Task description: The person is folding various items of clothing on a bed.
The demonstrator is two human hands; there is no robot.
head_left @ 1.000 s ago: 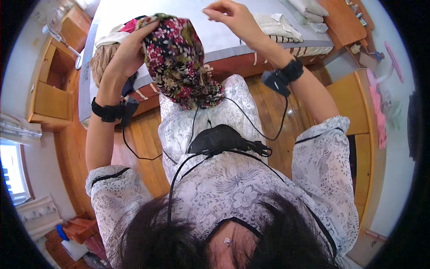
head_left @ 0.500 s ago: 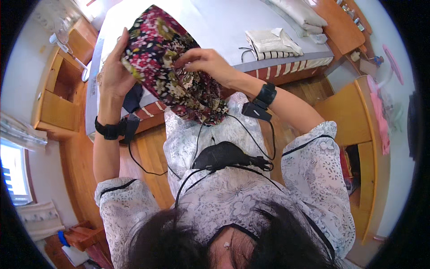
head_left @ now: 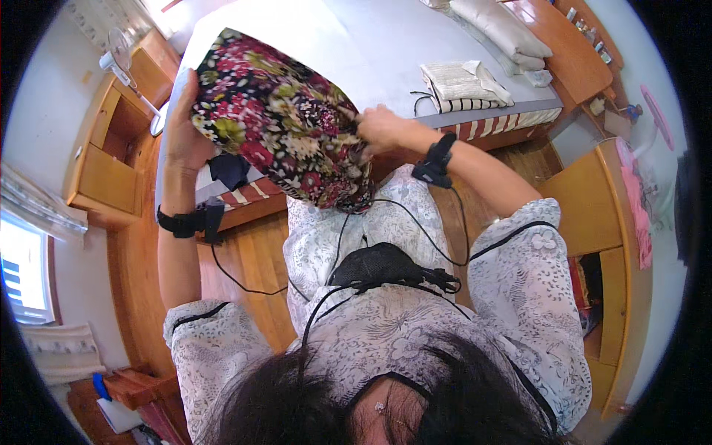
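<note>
A dark cloth (head_left: 274, 122) printed with red, white and olive flowers hangs in front of me, partly doubled over and bunched toward its lower end. My left hand (head_left: 185, 137) grips its left edge, the thumb up along the border and the other fingers largely hidden behind the fabric. At the opposite edge, my right hand (head_left: 389, 130) has its fingers closed on a bit of the same cloth. The lower end droops over my patterned trousers. Whether it is a garment, I cannot tell.
Ahead stands a bed (head_left: 326, 33) with a folded white knit garment (head_left: 467, 85) near its front edge. A dark folded cloth (head_left: 230, 170) lies at the left corner. Black cables (head_left: 404, 211) run from my wrist straps to a black waist pouch (head_left: 374, 265). A wooden cabinet (head_left: 582, 208) stands right.
My right hand has moved from the middle of the cloth to its right edge and closed there. The cloth has spread flatter and come slightly lower; my left hand keeps its hold.
</note>
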